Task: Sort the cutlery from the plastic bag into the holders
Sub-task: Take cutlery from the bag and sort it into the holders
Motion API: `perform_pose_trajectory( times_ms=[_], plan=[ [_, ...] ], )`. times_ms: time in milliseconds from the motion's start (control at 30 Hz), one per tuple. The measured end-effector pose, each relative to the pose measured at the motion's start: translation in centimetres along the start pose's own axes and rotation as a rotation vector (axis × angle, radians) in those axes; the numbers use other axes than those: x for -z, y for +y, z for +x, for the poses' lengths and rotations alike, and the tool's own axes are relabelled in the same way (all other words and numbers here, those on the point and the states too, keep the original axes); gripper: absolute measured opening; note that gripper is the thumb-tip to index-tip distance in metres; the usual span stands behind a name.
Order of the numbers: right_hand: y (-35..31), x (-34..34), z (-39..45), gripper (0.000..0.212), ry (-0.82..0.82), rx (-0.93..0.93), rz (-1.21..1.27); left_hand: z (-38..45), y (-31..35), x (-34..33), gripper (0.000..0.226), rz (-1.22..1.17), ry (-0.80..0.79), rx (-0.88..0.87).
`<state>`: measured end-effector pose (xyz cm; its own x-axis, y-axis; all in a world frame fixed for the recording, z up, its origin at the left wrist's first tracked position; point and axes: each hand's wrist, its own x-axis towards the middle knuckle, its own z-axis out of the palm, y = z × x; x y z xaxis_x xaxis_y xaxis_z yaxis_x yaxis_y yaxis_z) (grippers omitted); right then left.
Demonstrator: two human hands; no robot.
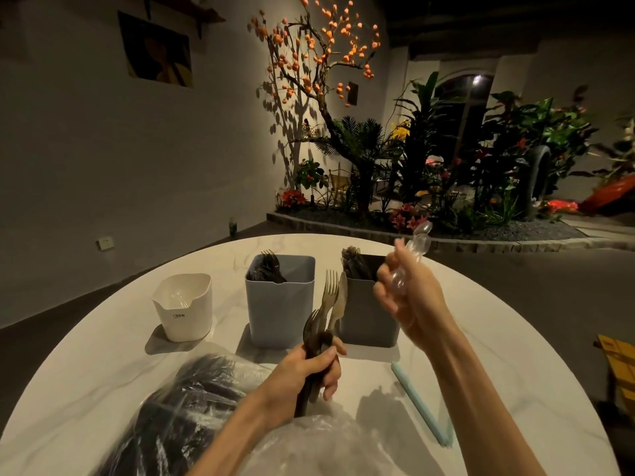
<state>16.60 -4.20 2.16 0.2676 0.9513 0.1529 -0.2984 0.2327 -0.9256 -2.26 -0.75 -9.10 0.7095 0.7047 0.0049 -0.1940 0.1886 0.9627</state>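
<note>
The left hand (314,367) comes up from the lower middle, forearm slanting in from below, and stands just in front of the gap between the two grey holders. Its fingers and thumb are curled round a bundle of cutlery (324,324) — dark forks low in the bunch, a paler fork and a knife standing tallest, tines and blade pointing up. The handles stick out below the fist, above the plastic bag (178,407).

The right hand (409,304) is raised higher on a long forearm that runs up from the lower right corner. It hovers in front of the dark holder (369,317), palm turned toward the camera, fingers loosely bent. Thumb and fingers pinch several clear spoons (417,243), bowls uppermost and tilted to the right — how many, I cannot tell, since they are see-through and blurred.

The bag lies crumpled on the round marble table (498,355) at the near left, with dark cutlery still inside it. Behind it stand three holders in a row: a white holder (184,310) at left with something clear in it, a blue-grey holder (280,307) in the middle holding black forks, and the dark holder at right holding dark pieces whose kind I cannot make out.

A pale blue straw (421,403) lies on the table to the right of the hands. Beyond the table are a planted bed (446,173) and a wall with a picture (158,51).
</note>
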Motion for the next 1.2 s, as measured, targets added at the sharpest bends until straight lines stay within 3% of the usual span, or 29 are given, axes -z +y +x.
perform_pose_trajectory(
  times_ms=[133,300,467,633,733,800,867,967,1100,1200],
  plan=[
    [4.0,0.1,-2.3,0.038,-0.085,-0.127,-0.169,0.3,-0.1,-0.4,0.011,-0.083,0.053,-0.012],
    [8.1,0.6,-3.2,0.042,-0.182,-0.326,-0.311,0.5,-0.3,-0.5,0.043,-0.049,0.156,0.003],
    [10.0,0.6,-3.2,0.041,-0.209,-0.387,-0.472,0.5,-0.5,0.0,0.064,-0.012,0.175,0.009],
    [10.8,0.6,-4.0,0.035,-0.228,-0.405,-0.361,0.3,-0.2,-0.8,0.052,-0.04,0.169,-0.014],
    [10.5,0.2,-4.1,0.037,-0.183,-0.331,-0.277,0.2,0.1,-0.9,0.043,-0.063,0.093,-0.014],
    [10.2,-0.1,-4.0,0.038,-0.101,-0.244,-0.256,0.3,0.2,-0.5,0.045,-0.17,0.002,0.024],
    [9.9,-0.1,-3.9,0.034,-0.031,-0.181,-0.156,0.4,0.1,-0.2,0.032,-0.284,-0.03,0.058],
    [9.3,0.1,-3.9,0.032,0.011,-0.116,-0.084,0.4,-0.5,-0.3,0.027,-0.173,0.015,0.032],
    [9.0,0.0,-3.9,0.024,0.128,-0.022,-0.145,0.1,-0.5,-0.8,0.033,-0.011,0.027,0.01],
    [8.9,0.1,-3.9,0.029,0.165,0.003,-0.177,0.0,-0.3,-1.2,0.028,0.005,0.07,0.025]
  ],
)
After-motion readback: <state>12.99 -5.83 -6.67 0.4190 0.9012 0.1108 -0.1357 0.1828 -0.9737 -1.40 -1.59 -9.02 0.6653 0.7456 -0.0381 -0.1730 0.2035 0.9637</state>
